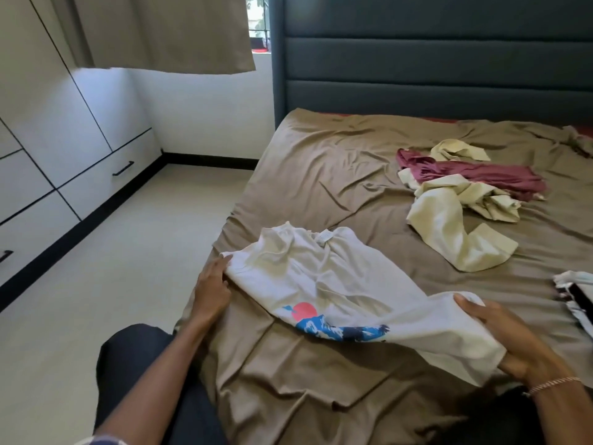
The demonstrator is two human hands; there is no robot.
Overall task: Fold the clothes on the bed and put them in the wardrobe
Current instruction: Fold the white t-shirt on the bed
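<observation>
A white T-shirt (337, 284) with a red sun and blue mountain print lies half folded on the near corner of the bed (321, 175), which has a brown sheet. My left hand (211, 287) grips the shirt's shoulder edge at the bed's left side. The lower hem is in my right hand (510, 335), thumb on top, lifted a little off the sheet. Farther back lie a crumpled pale yellow garment (449, 226) and a maroon garment (481, 175), both unfolded.
The white wardrobe (48, 139) with black handles and drawers runs along the left wall, across a strip of pale floor (112, 268). A black-and-white striped item (577, 297) sits at the bed's right edge. A dark padded headboard (433, 59) stands behind, and a curtain (167, 30) hangs above.
</observation>
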